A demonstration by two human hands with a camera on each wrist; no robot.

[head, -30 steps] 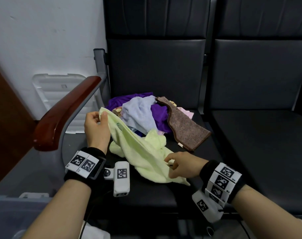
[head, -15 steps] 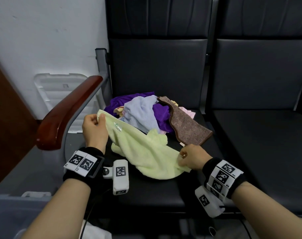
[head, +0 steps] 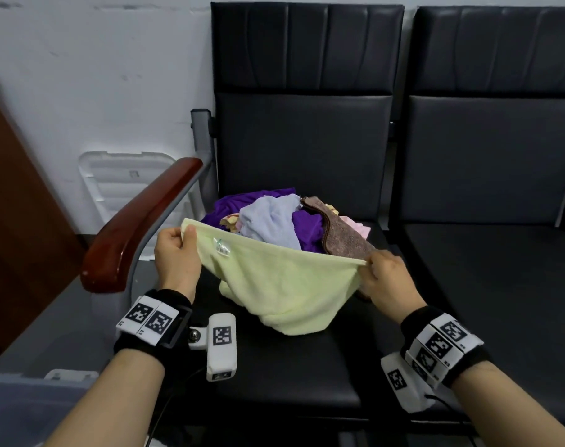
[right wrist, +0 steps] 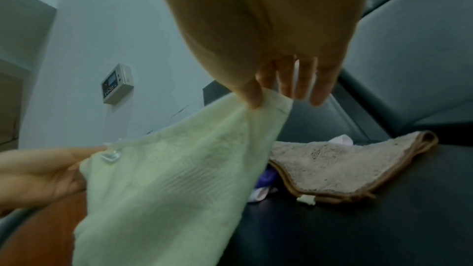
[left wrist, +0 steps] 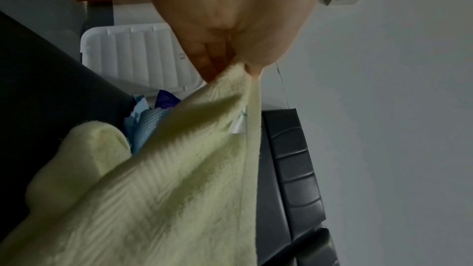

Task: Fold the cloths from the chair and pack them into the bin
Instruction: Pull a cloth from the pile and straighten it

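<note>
The pale yellow towel (head: pixel 274 285) hangs spread above the chair seat (head: pixel 291 375), its top corners pinched by the left hand (head: pixel 177 257) at 9 o'clock and the right hand (head: pixel 389 279) at 3. This looks like the opening-out step; next it needs halving (the remaining cloths (head: pixel 284 221) wait at 12).

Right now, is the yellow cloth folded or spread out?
Partly spread: left hand and right hand pinch the yellow cloth at opposite top corners; its lower part hangs bunched.
</note>
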